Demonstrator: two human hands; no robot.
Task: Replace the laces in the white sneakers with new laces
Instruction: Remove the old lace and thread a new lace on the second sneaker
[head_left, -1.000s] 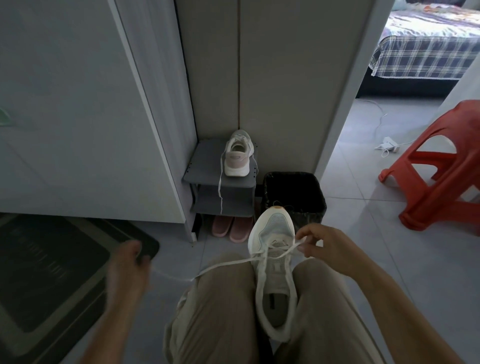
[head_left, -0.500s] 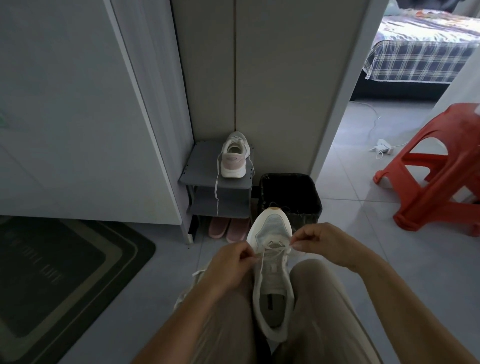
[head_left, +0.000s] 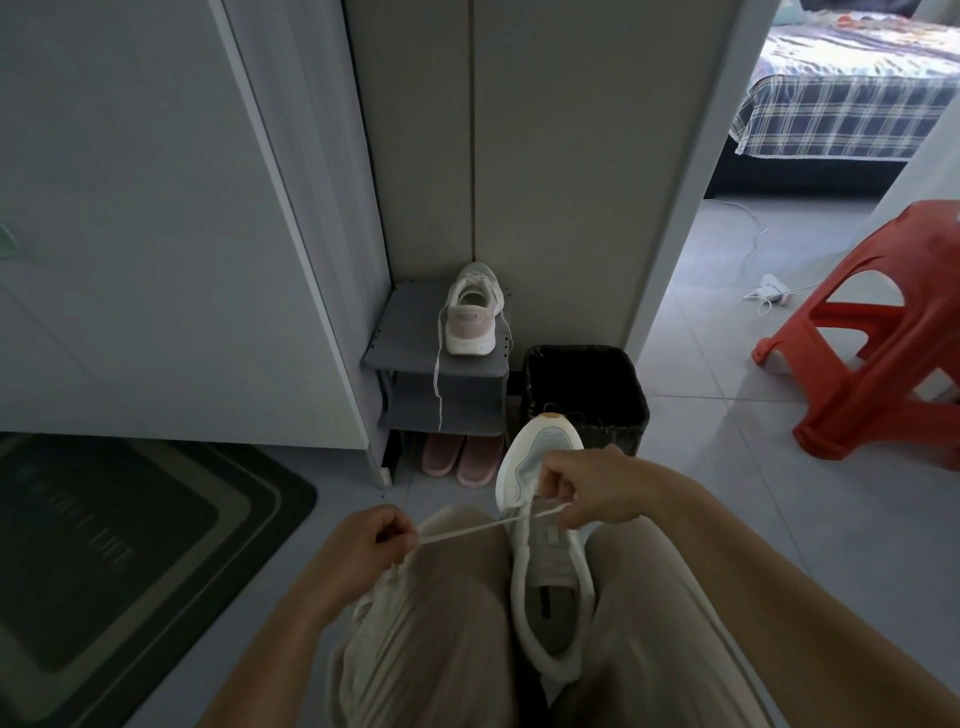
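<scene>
A white sneaker (head_left: 545, 582) lies wedged between my knees, toe pointing away from me. A white lace (head_left: 467, 529) runs taut from its lower eyelets out to the left. My left hand (head_left: 371, 545) pinches that lace end above my left thigh. My right hand (head_left: 587, 491) sits over the front of the shoe and pinches the other lace strand at the eyelets. The second white sneaker (head_left: 471, 312), with a pink heel, stands on a small grey shoe rack (head_left: 400, 343); a loose lace hangs from it down the rack's front.
A black bin (head_left: 587, 389) stands right behind the shoe's toe. Pink slippers (head_left: 460, 460) sit under the rack. An orange plastic stool (head_left: 878, 338) is to the right, a dark doormat (head_left: 104, 545) to the left. White doors and a wall close off the front.
My left hand was at the shoe's eyelets half a second ago; it has drawn the lace out to the left. My right hand stayed at the shoe's front.
</scene>
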